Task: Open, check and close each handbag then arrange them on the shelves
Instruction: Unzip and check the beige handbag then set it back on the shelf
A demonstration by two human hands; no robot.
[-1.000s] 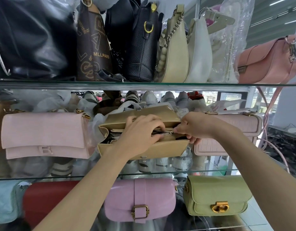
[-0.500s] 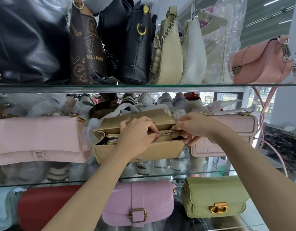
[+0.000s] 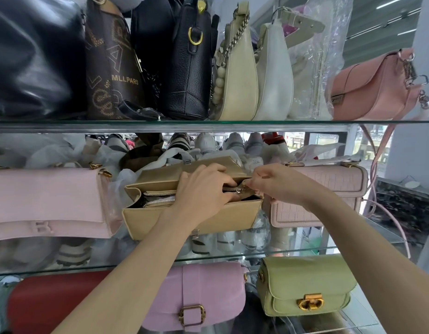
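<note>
1. Left hand (image 3: 204, 189) lies curled over the open top of the tan handbag (image 3: 191, 219), fingers pinching at the zipper (image 3: 230, 189).
2. Right hand (image 3: 276, 183) pinches the bag's right end.
3. Bag sits on the middle glass shelf (image 3: 305, 249), between a pink flap bag (image 3: 47, 203) and a pink croc bag (image 3: 329, 189).

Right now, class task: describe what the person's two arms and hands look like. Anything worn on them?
Both forearms are bare as far as the picture shows: no sleeves, watch or bracelets. The left hand and right hand wear no gloves, and no rings show. Fingernails look short and unpainted.
</note>
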